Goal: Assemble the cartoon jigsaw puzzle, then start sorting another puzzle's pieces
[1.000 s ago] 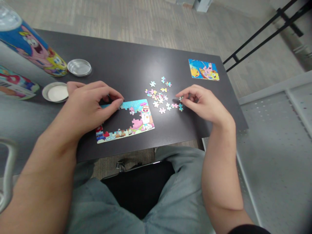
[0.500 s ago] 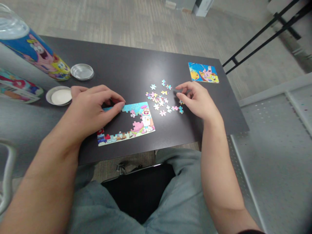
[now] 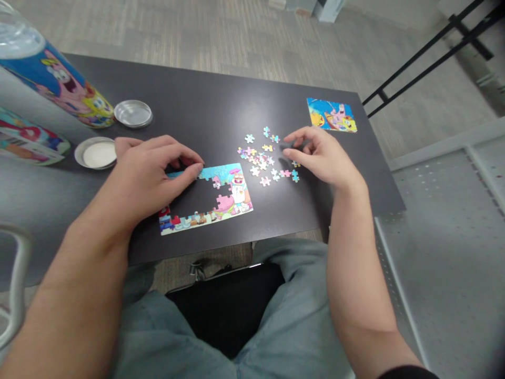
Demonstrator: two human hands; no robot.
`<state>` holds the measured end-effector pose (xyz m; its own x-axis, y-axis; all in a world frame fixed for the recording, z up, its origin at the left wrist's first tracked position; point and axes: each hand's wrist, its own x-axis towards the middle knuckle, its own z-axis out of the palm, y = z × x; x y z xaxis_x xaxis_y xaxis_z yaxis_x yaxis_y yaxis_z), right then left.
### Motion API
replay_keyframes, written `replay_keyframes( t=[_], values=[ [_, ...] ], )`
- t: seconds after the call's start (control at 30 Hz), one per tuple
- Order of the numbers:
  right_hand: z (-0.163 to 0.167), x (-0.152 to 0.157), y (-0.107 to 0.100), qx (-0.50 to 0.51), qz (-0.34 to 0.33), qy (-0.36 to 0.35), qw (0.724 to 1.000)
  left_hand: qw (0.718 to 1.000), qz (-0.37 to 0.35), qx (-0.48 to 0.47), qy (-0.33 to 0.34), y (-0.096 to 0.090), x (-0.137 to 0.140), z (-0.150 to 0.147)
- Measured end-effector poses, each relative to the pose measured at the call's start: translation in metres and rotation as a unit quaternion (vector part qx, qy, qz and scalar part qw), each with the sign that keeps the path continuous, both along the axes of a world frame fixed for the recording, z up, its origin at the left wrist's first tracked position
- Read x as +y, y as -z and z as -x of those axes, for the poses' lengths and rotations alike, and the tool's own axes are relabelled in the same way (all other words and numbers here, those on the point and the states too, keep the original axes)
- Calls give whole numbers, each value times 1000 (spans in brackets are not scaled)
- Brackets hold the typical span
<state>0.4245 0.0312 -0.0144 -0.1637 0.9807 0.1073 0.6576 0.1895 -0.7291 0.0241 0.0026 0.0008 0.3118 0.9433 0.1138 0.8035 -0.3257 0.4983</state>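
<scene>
A partly joined jigsaw puzzle lies on the dark table, its frame of pieces around a bare gap in the middle. My left hand covers its upper left part, thumb and index tips pinched together at the top edge. Several loose puzzle pieces are scattered to the right of the puzzle. Beside this pile hovers my right hand, thumb and index finger apart, the other fingers curled. Nothing shows between those fingertips. A piece or two is partly hidden under the right hand.
A small picture card lies at the table's far right. On the left stand a tall cartoon-printed canister and a second printed canister. Two round metal lids, one upper and one lower, lie near them.
The view has shifted slightly. My right hand's thumb and index finger have moved a little beside the loose pieces. My left hand stays at the puzzle's top edge.
</scene>
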Motion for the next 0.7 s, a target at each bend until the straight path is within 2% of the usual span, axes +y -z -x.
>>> replay_keyframes(
  t=[0.1, 0.17, 0.47, 0.7],
  values=[
    [-15, -20, -12, 7, 59, -46, 997, 1000, -2, 6, 0, 1, 0, 0],
    [-19, -26, -17, 10, 71, -58, 996, 1000, -7, 14, 3, 1, 0, 0],
    [-6, -20, -15, -4, 50, -95, 994, 1000, -11, 26, 13, 1, 1, 0],
    [-5, -21, -13, -6, 48, -69, 996, 1000, -6, 22, 1, 1, 1, -1]
  ],
)
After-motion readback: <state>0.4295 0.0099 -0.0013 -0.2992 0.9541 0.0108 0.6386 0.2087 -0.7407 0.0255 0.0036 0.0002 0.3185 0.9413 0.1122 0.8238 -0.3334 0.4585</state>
